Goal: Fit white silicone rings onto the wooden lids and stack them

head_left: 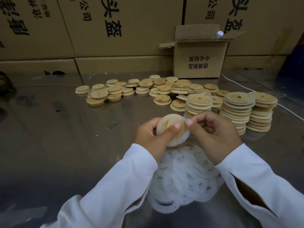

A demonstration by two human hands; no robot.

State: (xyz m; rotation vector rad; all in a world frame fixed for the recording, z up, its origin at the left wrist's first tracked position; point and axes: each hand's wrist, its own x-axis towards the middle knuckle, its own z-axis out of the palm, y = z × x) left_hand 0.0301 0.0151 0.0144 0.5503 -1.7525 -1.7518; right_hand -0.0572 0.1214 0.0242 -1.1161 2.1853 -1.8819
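My left hand (151, 137) grips a round wooden lid (176, 134) held upright over the table, thumb pressed across its face. A white silicone ring (169, 143) runs round the lid's rim. My right hand (213, 132) pinches the ring's upper right edge between thumb and fingers. Below my hands lies a heap of loose white rings (182, 176). Three stacks of ringed lids (237, 109) stand at the right. Several bare wooden lids (148, 89) lie scattered across the back of the table.
A steel table (65, 145) carries everything. An open small cardboard box (199, 61) with a bottle top showing stands at the back right. Large printed cartons (115, 30) wall off the rear. A white cable (246, 88) runs along the right side.
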